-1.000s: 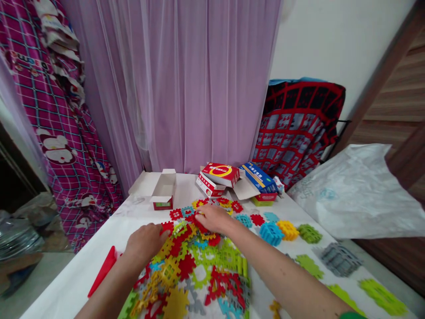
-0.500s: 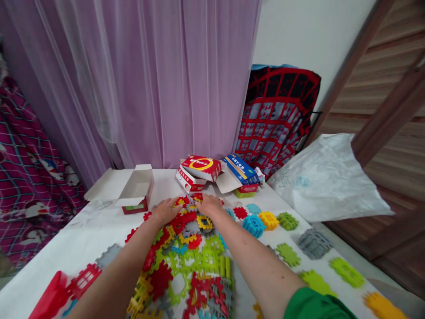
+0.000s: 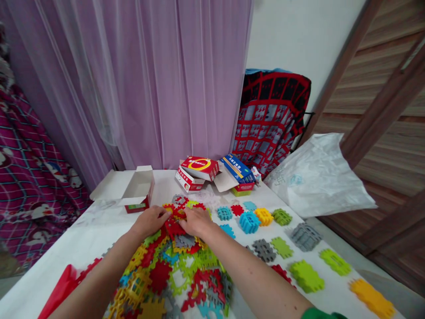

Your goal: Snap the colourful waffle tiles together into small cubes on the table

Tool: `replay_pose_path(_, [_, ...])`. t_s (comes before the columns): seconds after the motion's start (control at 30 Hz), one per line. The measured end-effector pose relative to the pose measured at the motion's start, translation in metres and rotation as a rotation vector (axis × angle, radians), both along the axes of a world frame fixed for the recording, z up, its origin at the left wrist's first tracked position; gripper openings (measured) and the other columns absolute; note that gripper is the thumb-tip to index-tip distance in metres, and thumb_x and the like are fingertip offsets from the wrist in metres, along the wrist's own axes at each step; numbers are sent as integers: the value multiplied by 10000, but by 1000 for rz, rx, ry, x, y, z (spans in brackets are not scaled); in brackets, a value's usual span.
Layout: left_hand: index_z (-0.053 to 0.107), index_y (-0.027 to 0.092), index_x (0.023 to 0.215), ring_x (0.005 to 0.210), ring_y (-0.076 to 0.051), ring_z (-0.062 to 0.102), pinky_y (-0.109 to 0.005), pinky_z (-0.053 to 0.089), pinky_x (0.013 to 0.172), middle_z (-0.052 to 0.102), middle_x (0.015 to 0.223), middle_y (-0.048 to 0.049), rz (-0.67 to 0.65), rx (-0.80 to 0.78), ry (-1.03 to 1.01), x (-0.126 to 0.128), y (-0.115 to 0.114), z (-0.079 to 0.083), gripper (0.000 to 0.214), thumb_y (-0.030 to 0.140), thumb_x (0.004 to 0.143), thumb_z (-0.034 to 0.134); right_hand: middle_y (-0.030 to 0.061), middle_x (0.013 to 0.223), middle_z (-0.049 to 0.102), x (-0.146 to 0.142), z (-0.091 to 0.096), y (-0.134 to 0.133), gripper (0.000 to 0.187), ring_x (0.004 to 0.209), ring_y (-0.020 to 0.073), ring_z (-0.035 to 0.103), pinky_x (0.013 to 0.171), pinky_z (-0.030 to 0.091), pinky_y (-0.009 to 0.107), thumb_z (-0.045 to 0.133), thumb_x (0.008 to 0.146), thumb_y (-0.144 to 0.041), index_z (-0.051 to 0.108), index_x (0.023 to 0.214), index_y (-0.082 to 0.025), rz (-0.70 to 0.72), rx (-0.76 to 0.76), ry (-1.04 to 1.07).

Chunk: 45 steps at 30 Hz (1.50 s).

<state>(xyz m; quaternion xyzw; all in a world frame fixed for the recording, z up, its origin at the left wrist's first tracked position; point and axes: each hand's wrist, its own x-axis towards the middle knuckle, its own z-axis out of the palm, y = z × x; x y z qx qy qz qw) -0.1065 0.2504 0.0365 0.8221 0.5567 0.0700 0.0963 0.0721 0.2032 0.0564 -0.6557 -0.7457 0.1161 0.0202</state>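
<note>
A heap of flat, toothed plastic building pieces [image 3: 179, 270] in red, yellow, green, grey and blue covers the near middle of the white table [image 3: 99, 226]. At the heap's far end my left hand [image 3: 151, 220] and my right hand [image 3: 196, 221] meet, fingers curled and pinching red pieces [image 3: 174, 226] between them. Which single piece each hand grips is hard to make out.
Sorted stacks lie to the right: blue [image 3: 249, 221], yellow [image 3: 264, 216], green [image 3: 282, 216], grey [image 3: 303, 236]. An open white box [image 3: 139, 186] and red and blue cartons [image 3: 201, 170] sit at the far edge. A white plastic bag [image 3: 318, 177] is at right, a red lid [image 3: 59, 290] near left.
Both hands have drawn back toward me and a little left across the heap, coming closer together over red pieces. The camera has turned right, showing more stacks on the right side.
</note>
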Motion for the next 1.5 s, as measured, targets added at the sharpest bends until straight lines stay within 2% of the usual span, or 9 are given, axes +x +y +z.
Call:
replay_pose_path(0.13, [713,228,820,865,-233,679,-318,473,763,742,881,-88,34,-25,126,-10,-20,7,465,453,905,314,51,1180,665,3,11,2,429,1110,277,591,916,452,435,472,822,-556,640,1130,-310,80,-46,65])
replay_pose_path(0.27, [715,213,831,932,-238,669,-335,469,837,733,944,-106,75,-16,135,-13,-26,8,448,442,900,335,48,1285,598,6,11,31,408,1182,273,540,965,418,438,457,860,-482,607,1203,-319,-47,24,58])
replay_pose_path(0.43, [635,205,1184,1200,-253,553,-363,408,999,608,1295,-119,142,14,63,-6,-29,-6,484,487,884,381,125,1422,453,-5,-6,63,515,1258,298,461,971,411,468,456,874,-466,479,1346,-263,-32,11,64])
replay_pose_path(0.5, [559,211,1296,1276,-264,485,-395,380,1038,549,1373,-115,156,-10,71,-3,-33,-13,536,506,880,395,133,1403,473,-8,-12,66,508,1252,304,464,969,407,492,432,882,-491,505,1325,-254,-9,-8,59])
replay_pose_path(0.6, [577,234,1277,1267,-241,495,-379,359,1065,587,1337,-79,95,1,28,-2,-38,-16,490,475,882,419,108,1324,555,-10,-14,61,454,1227,293,486,966,406,496,392,897,-490,597,1229,-259,41,-13,41])
replay_pose_path(0.8, [660,201,1162,1195,-197,559,-305,366,1063,641,1255,-76,-1,-55,-60,-2,-51,-9,432,417,898,395,89,1168,662,2,0,33,415,1192,295,503,954,410,459,388,901,-456,718,1017,-233,160,26,9])
replay_pose_path(1.03, [609,284,1252,1305,-228,461,-349,324,1104,498,1426,-48,122,-33,-52,5,-91,-13,424,426,876,473,27,1134,686,20,13,1,332,1131,209,552,967,399,329,405,915,-340,720,987,-262,213,129,70])
replay_pose_path(1.27, [546,236,1314,1342,-271,400,-469,311,1087,457,1449,-125,308,64,45,-1,-147,5,456,414,926,385,31,1203,651,42,31,-55,373,1136,164,553,983,388,274,342,935,-256,667,1114,-226,178,269,212])
replay_pose_path(1.5, [425,262,1408,1414,-355,228,-666,189,1053,290,1542,-149,603,118,108,-9,-231,-11,627,594,881,357,25,1118,694,70,0,-148,333,1049,180,620,913,475,313,393,893,-279,684,1051,-242,-73,346,636])
